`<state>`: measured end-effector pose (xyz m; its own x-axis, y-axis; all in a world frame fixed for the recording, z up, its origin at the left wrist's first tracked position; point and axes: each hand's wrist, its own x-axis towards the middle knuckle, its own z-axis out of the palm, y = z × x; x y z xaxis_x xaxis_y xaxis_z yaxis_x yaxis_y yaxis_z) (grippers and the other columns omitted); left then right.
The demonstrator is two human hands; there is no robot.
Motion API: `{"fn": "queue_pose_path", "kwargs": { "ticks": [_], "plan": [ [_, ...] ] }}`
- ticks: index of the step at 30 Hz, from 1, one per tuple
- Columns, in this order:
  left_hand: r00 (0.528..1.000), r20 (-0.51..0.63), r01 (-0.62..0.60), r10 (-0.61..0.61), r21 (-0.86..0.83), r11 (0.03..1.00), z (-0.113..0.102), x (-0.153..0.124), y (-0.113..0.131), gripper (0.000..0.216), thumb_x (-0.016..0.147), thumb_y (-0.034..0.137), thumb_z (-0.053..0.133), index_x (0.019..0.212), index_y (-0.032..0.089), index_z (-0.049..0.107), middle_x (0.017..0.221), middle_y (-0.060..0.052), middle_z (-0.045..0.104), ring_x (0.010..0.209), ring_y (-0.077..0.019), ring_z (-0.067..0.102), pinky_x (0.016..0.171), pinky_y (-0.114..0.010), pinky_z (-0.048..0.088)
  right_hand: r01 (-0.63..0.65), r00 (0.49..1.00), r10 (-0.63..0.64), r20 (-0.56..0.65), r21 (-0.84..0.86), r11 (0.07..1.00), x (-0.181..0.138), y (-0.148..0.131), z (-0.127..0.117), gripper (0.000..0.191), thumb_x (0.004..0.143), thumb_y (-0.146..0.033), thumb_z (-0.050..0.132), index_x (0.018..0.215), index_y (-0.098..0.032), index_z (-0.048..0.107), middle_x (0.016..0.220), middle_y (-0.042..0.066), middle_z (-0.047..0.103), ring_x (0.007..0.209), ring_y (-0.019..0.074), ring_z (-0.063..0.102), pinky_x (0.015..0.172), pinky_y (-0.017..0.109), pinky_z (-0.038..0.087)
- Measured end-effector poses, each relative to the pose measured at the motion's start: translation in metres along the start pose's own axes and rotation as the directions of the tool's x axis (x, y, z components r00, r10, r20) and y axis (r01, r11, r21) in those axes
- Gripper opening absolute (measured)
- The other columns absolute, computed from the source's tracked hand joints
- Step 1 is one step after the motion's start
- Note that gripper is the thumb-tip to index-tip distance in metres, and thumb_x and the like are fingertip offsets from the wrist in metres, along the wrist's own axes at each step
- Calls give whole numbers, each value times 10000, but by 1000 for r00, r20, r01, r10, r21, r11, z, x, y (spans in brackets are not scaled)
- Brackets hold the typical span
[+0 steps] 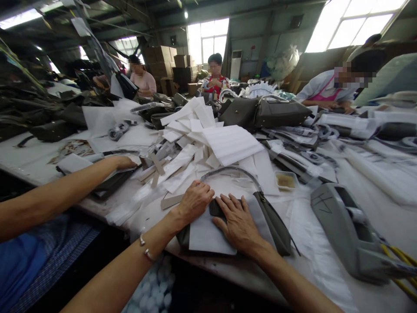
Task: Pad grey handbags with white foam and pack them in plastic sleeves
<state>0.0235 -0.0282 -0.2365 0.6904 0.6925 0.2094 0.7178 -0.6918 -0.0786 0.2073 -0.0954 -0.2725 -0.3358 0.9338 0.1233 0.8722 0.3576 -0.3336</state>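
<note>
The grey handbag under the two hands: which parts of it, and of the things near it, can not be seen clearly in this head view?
- Grey handbag: front covered by white sheet, left hand and right hand.
- Dark patch between the hands: mostly covered; what it is cannot be told.
- Small tray: contents too small.
- Grey tape dispenser: near end cut off by the right edge.
- Co-worker's hand: its fingers rest among sheets; grip unclear.

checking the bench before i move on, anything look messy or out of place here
The white foam sheets lie in a loose, fanned-out heap mid-table, several askew. Both hands press flat on a grey bag; nothing looks damaged.
</note>
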Motion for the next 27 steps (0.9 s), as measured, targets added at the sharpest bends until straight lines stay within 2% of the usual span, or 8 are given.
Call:
{"fn": "queue_pose_path", "kwargs": {
  "ticks": [2,5,7,11,15,19,23,27],
  "plan": [
    [999,40,7,-6,-21,1000,4,-2,0,194,986,242,469,910,165,630,867,-75,644,879,-226,616,868,-399,447,0,1000,0,-5,10,1000,0,1,1,615,958,-576,443,1486,-262,419,1542,44,429,1441,339,303,1197,590,60],
    [999,-41,5,-6,-21,1000,6,-6,-2,132,971,241,510,1005,171,617,1054,-104,642,1005,-245,593,898,-408,436,-3,1000,3,-5,24,1000,0,2,2,623,954,-584,444,1491,-269,410,1549,37,418,1444,333,298,1199,583,50],
    [998,-64,-8,8,-11,1000,6,-7,-2,121,966,245,525,995,172,616,1068,-102,642,1019,-251,585,901,-412,429,-3,1000,4,-6,27,1000,0,2,2,619,955,-580,448,1494,-279,401,1552,29,414,1446,323,295,1201,575,47],
    [998,59,21,-19,-41,999,6,-7,-2,248,985,324,505,839,163,626,839,-64,650,854,-228,607,814,-380,436,-3,1000,3,-3,24,1000,0,2,1,611,957,-571,449,1496,-288,396,1554,28,412,1448,316,293,1200,576,58],
    [992,107,74,-64,-90,993,8,-4,-2,328,1004,392,457,865,162,646,898,-74,661,841,-214,625,790,-354,441,2,1000,-3,8,16,1000,0,2,2,618,958,-570,448,1499,-276,392,1557,37,404,1452,317,283,1199,586,55],
    [982,168,113,-89,-136,984,10,0,-5,429,1027,440,367,843,167,643,828,-71,689,806,-220,655,765,-345,448,1,1000,-2,10,33,999,0,3,2,608,957,-565,448,1491,-276,408,1555,41,407,1451,331,280,1194,593,53],
    [959,247,167,-136,-110,980,14,4,-9,441,1037,441,312,932,173,646,821,-80,706,762,-235,673,712,-340,461,-5,1000,5,6,56,998,0,3,1,620,959,-567,442,1504,-276,382,1560,31,401,1455,321,274,1201,572,39],
    [948,314,93,-50,-123,988,15,7,-15,356,1032,387,349,983,208,654,855,-57,710,746,-212,676,690,-309,470,-10,1000,10,5,73,997,0,3,1,622,960,-570,438,1504,-276,383,1559,33,401,1456,326,269,1202,571,38]
  ]
}}
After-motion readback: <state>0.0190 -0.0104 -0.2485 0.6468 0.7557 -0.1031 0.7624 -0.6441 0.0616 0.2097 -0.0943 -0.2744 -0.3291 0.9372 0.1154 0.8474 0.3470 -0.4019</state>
